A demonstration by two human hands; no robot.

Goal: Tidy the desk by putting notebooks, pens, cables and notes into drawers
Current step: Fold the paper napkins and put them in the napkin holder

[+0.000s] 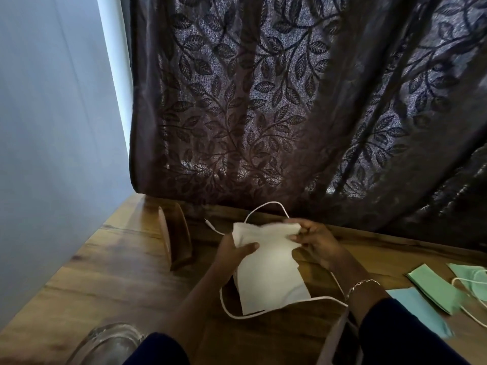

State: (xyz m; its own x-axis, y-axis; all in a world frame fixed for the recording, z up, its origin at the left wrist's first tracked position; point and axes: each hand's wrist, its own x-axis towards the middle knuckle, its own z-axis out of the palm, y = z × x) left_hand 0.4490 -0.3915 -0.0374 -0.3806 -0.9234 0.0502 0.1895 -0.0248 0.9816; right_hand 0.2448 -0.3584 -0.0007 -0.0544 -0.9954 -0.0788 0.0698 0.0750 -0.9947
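Observation:
Both my hands hold a stack of white paper notes (268, 270) above the wooden desk (110, 280). My left hand (233, 255) grips the stack's left edge, thumb on top. My right hand (315, 242) pinches its upper right corner. A thin white cable (232, 309) loops on the desk under and around the paper, its plug end (210, 224) lying behind the stack. Green notes (434, 288) and a blue note (419, 312) lie at the right, with a second white cable (463, 285) over them.
A dark leaf-patterned curtain (290, 114) hangs behind the desk. A brown curved wooden holder (176, 238) stands left of the paper. A clear glass object (110, 343) sits at the near left edge. A pale wall (52, 127) bounds the left side.

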